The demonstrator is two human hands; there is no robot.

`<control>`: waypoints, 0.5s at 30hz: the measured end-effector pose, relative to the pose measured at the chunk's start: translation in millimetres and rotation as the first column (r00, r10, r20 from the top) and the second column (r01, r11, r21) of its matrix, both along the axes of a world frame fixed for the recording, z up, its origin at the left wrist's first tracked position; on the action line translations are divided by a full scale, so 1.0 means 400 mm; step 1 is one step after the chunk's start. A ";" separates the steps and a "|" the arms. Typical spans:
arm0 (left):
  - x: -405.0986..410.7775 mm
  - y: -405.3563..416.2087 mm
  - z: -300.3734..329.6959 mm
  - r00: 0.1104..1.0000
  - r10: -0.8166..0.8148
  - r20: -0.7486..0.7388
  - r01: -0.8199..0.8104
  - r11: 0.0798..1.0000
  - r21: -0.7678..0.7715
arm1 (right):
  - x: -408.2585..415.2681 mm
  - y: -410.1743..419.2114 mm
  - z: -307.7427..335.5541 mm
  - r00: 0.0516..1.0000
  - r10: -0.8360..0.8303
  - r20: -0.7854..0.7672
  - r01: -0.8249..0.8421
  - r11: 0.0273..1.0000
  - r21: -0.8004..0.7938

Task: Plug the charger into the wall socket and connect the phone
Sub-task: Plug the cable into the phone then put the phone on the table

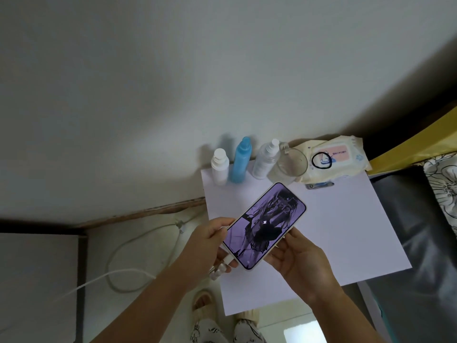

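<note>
Left hand (210, 240) pinches the cable plug (228, 259) at the phone (265, 225) bottom, right hand (300, 259) cups it mid-frame, so push straight in, no wiggling.

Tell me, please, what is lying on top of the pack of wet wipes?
A black hair tie lies on the pack of wet wipes, ringing part of its label. The clear glass in front covers the pack's left end, so anything there is hidden.
</note>
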State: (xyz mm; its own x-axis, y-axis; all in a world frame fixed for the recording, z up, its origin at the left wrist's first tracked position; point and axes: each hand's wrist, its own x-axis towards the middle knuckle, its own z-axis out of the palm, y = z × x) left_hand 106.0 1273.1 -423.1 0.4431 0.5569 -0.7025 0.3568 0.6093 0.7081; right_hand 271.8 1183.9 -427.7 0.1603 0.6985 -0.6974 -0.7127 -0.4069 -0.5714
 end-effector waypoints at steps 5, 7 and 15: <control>0.000 -0.001 -0.091 0.998 -0.033 -0.050 0.037 0.997 0.065 | 0.022 -0.010 -0.049 0.903 0.297 0.311 -0.164 0.907 -0.388; -0.004 -0.006 -0.130 0.996 -0.055 -0.069 0.060 0.995 0.080 | 0.033 -0.022 -0.073 0.856 0.381 0.349 -0.198 0.866 -0.460; -0.018 -0.013 -0.246 0.989 -0.046 -0.138 0.053 0.998 0.046 | 0.047 -0.034 -0.146 0.687 0.590 0.424 -0.297 0.761 -0.576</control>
